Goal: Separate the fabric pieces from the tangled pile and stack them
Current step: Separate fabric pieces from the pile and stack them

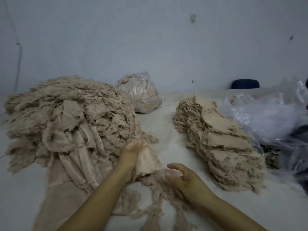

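Nearest the camera, frayed strips (154,207) of beige cloth trailed off the table's (166,127) front edge between the two forearms. The left hand (129,157) gripped a pale fabric piece (147,161), fingers curled round its upper edge, lifting it beside the tangled pile (66,117). The right hand (180,179) sat just beside the piece's lower fringe, fingers loosely curled and spread, thumb near the frayed threads; whether it pinched any could not be told. The stack (220,145) of flat pieces lay to the right, apart from the hands. Behind stood a filled plastic bag (140,92); loose clear plastic (266,117) lay beside the stack.
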`<state>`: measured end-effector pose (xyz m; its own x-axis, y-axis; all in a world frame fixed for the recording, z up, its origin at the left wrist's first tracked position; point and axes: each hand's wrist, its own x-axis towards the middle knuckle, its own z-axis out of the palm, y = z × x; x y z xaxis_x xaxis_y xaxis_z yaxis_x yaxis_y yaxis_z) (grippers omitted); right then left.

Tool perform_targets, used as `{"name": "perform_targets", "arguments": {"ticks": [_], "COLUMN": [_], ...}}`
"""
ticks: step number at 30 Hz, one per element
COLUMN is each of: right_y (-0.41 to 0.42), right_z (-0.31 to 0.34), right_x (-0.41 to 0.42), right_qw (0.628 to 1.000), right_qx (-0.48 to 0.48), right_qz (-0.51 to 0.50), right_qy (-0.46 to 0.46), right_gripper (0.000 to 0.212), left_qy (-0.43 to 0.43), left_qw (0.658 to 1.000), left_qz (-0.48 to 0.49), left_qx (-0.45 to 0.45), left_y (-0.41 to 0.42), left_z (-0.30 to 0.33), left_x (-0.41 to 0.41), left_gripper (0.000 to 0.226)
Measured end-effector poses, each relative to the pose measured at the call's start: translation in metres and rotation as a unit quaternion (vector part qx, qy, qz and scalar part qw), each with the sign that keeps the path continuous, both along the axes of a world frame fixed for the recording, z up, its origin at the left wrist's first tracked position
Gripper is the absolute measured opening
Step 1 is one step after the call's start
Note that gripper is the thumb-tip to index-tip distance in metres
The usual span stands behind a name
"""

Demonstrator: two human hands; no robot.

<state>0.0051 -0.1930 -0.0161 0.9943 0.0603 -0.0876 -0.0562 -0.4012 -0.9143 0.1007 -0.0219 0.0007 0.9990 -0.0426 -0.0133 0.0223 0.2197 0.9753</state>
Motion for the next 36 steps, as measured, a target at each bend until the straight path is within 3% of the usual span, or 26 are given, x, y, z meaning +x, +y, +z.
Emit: {"name": "perform_targets", "arguments": {"ticks": [1, 3, 5, 9, 13, 16, 17, 19, 20, 23, 25, 27, 28, 29, 30, 32, 33, 35, 36], "right_y": [-0.001, 0.002, 0.012, 0.014, 0.0, -0.009, -0.011, -0.015, -0.016, -0.012, -0.011, -0.011, -0.011, -0.011, -0.012, -0.012, -0.012, -0.01, -0.01], "right_z": [0.002, 0.007, 0.01, 0.016, 0.029, 0.03, 0.025, 0.008, 0.0, -0.016, -0.023, -0.025, -0.025, -0.025, -0.025, -0.026, -0.026, -0.026, -0.027], "right_x": [0.0, 0.003, 0.012, 0.032, 0.046, 0.055, 0.055, 0.053, 0.05, 0.042, 0.041, 0.041, 0.04, 0.039, 0.039, 0.038, 0.038, 0.036, 0.035], "right_qw": [1.0, 0.997, 0.985, 0.95, 0.939, 0.956, 0.959, 0.943, 0.934, 0.931, 0.926, 0.918, 0.914, 0.909, 0.904, 0.898, 0.898, 0.895, 0.893], "right_qx": [-0.007, 0.071, 0.16, 0.25, 0.192, 0.012, -0.082, -0.231, -0.268, -0.298, -0.32, -0.337, -0.343, -0.351, -0.361, -0.372, -0.371, -0.372, -0.374], "right_qz": [-0.001, -0.016, -0.063, -0.177, -0.247, -0.241, -0.219, -0.173, -0.151, -0.069, -0.04, -0.036, -0.031, -0.025, -0.019, -0.014, -0.017, -0.022, -0.021], "right_qy": [-0.002, 0.007, -0.002, -0.062, -0.145, -0.169, -0.159, -0.168, -0.183, -0.201, -0.197, -0.208, -0.216, -0.223, -0.229, -0.235, -0.237, -0.247, -0.251], "right_gripper": [0.052, 0.07, 0.052, 0.02, 0.026, 0.015, 0.009, 0.019, 0.024, 0.034, 0.037, 0.034, 0.032, 0.031, 0.032, 0.034, 0.033, 0.032, 0.033], "left_qy": [-0.004, -0.013, -0.021, 0.024, 0.046, 0.003, -0.045, -0.16, -0.206, -0.302, -0.31, -0.239, -0.199, -0.181, -0.183, -0.234, -0.256, -0.289, -0.299], "left_qw": [0.999, 0.995, 0.992, 0.991, 0.995, 0.991, 0.98, 0.945, 0.929, 0.843, 0.766, 0.704, 0.69, 0.699, 0.732, 0.823, 0.847, 0.835, 0.802], "left_qz": [-0.036, -0.094, -0.123, -0.135, -0.054, 0.004, 0.012, 0.004, -0.031, -0.213, -0.282, -0.295, -0.302, -0.304, -0.295, -0.202, -0.144, -0.14, -0.197], "left_qx": [0.003, 0.023, 0.036, 0.011, 0.073, 0.13, 0.192, 0.286, 0.307, 0.391, 0.487, 0.6, 0.627, 0.621, 0.586, 0.476, 0.444, 0.447, 0.479], "left_y": [-0.003, -0.015, -0.029, -0.039, -0.043, -0.048, -0.049, -0.048, -0.045, -0.041, -0.037, -0.032, -0.032, -0.033, -0.037, -0.046, -0.049, -0.05, -0.05], "left_z": [-0.001, -0.001, 0.001, 0.011, 0.02, 0.016, 0.01, -0.002, -0.007, -0.018, -0.021, -0.021, -0.019, -0.017, -0.015, -0.013, -0.012, -0.01, -0.01], "left_x": [-0.002, -0.008, -0.014, -0.014, 0.011, 0.027, 0.03, 0.03, 0.029, 0.023, 0.027, 0.037, 0.04, 0.041, 0.041, 0.038, 0.036, 0.036, 0.036], "left_gripper": [0.02, 0.024, 0.027, 0.037, 0.045, 0.038, 0.032, 0.011, 0.003, 0.019, 0.04, 0.062, 0.069, 0.07, 0.064, 0.027, 0.012, 0.013, 0.021]}}
